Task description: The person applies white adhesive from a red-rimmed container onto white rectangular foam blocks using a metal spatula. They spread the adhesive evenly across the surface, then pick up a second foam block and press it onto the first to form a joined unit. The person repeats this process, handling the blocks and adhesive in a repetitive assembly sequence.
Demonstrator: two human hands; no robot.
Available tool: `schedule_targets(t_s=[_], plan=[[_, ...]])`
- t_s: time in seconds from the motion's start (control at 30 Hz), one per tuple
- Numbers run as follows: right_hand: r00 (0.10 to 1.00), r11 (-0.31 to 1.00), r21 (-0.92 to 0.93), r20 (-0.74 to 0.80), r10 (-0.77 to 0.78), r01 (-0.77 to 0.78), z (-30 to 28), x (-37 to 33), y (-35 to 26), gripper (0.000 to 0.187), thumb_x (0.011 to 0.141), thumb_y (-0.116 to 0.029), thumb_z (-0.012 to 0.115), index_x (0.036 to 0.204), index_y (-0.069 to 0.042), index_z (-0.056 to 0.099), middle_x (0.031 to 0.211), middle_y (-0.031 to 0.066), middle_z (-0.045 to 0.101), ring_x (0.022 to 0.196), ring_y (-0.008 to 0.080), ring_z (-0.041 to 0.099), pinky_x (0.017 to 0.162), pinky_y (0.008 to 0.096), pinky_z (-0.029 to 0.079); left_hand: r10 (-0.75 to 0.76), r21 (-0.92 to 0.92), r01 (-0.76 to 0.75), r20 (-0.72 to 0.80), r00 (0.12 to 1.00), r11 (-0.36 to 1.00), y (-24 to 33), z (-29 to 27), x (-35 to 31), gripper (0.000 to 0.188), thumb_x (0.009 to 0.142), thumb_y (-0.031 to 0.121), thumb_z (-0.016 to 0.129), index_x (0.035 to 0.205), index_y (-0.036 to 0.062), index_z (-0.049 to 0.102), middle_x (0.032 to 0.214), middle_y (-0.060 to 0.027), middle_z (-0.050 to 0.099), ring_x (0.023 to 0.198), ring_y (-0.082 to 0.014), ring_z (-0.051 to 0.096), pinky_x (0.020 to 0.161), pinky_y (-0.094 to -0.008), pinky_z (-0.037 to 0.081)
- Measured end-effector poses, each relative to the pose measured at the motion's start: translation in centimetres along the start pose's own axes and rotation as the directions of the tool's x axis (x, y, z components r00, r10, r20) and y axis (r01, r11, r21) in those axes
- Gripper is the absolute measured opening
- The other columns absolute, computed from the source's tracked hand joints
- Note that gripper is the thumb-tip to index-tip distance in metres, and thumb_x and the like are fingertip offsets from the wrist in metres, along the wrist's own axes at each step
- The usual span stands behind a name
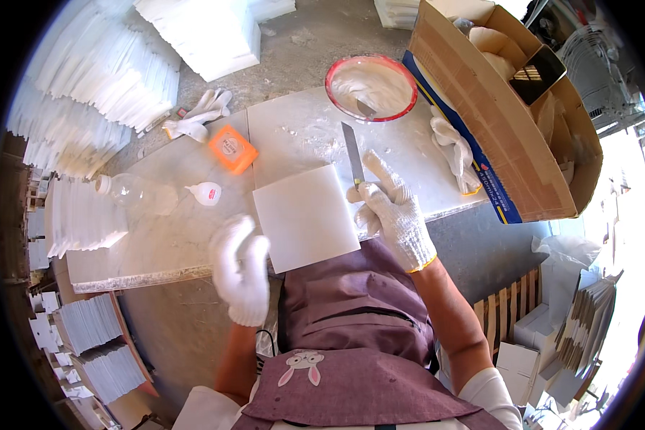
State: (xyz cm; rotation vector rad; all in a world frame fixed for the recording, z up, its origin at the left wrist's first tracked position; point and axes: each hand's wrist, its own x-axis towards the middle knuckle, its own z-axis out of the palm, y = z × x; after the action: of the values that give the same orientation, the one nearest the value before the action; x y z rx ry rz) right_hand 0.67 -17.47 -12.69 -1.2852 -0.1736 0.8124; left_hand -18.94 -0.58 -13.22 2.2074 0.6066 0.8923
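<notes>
in the head view, the gloved right hand (pixel 396 222) pinches a flat metal blade (pixel 352 150) between thumb and fingers, above the table (pixel 287 140). the gloved left hand (pixel 241 269) is loosely open, blurred, with nothing visible in it, close beside the white square panel (pixel 307 218); whether they touch cannot be told. the step in hand looks like working the panel with the blade; the next move seems to call for a steadying left hand. the blade's long axis runs away from the person, tip leaning slightly left; the panel, lying at the near table edge, sits slightly turned.
</notes>
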Motion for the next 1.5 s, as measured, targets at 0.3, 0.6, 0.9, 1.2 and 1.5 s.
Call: schedule_targets(t_s=[0.3, 0.6, 0.9, 1.2, 1.5], plan=[[0.949, 0.88, -0.383, -0.02, -0.314, 0.283, 2.5, -0.8, 1.8, 0.053, 0.101, -0.005, 0.05, 0.152, -0.009, 0.041, 0.088, 0.0089, 0.068, 0.06, 0.0081, 0.06, 0.053, 0.025, 0.049, -0.379, -0.543, 0.703, 0.596, 0.708, 0.459, 4.5, 8.2, 4.6, 0.029, 0.1, 0.013, 0.062, 0.127, 0.0014, 0.064, 0.113, -0.0046, 0.068, 0.103, -0.0102, 0.063, 0.09, -0.0258, 0.051], [0.925, 0.852, -0.427, -0.084, -0.371, 0.303, -0.2, 1.7, -1.7, 0.043, 0.096, -0.009, 0.062, 0.138, -0.005, 0.053, 0.109, 0.0129, 0.072, 0.063, 0.0167, 0.067, 0.063, 0.0293, 0.054, -0.521, -0.62, 0.696, 0.485, 0.703, 0.363, 2.6, 8.3, 7.0, 0.023, 0.102, 0.015, 0.058, 0.117, -0.0016, 0.061, 0.105, -0.0115, 0.07, 0.091, -0.0162, 0.068, 0.084, -0.0354, 0.058], [0.846, 0.161, -0.965, 0.095, -0.524, 0.209, -0.9, 11.1, -3.5, 0.031, 0.091, -0.024, 0.066, 0.119, -0.011, 0.065, 0.093, 0.0144, 0.069, 0.086, 0.034, 0.068, 0.074, 0.0431, 0.054, -0.478, -0.408, 0.728, 0.561, 0.676, 0.551, 2.1, 9.8, 12.1, 0.036, 0.098, 0.02, 0.065, 0.122, -0.0051, 0.059, 0.093, -0.0098, 0.067, 0.082, -0.0155, 0.067, 0.07, -0.0303, 0.058], [0.712, 0.33, -0.896, -0.022, -0.702, 0.298, -3.6, 11.0, -4.0, 0.018, 0.093, -0.016, 0.061, 0.107, -0.008, 0.071, 0.095, 0.0158, 0.071, 0.088, 0.034, 0.068, 0.077, 0.0417, 0.053, -0.49, -0.322, 0.711, 0.547, 0.679, 0.626, 0.4, 9.9, 17.1, 0.03, 0.095, 0.021, 0.067, 0.114, -0.0027, 0.065, 0.091, -0.007, 0.067, 0.075, -0.0118, 0.065, 0.062, -0.026, 0.054], [0.944, 0.867, -0.49, -0.236, -0.232, 0.091, -3.9, 10.6, -4.2, 0.029, 0.095, -0.013, 0.061, 0.122, -0.004, 0.069, 0.078, 0.0065, 0.067, 0.057, 0.0117, 0.058, 0.054, 0.0278, 0.047, -0.44, -0.201, 0.711, 0.664, 0.605, 0.673, 0.1, 10.6, 21.7, 0.028, 0.093, 0.024, 0.069, 0.105, -0.0006, 0.066, 0.077, -0.0054, 0.064, 0.061, -0.01, 0.06, 0.052, -0.0258, 0.052]])
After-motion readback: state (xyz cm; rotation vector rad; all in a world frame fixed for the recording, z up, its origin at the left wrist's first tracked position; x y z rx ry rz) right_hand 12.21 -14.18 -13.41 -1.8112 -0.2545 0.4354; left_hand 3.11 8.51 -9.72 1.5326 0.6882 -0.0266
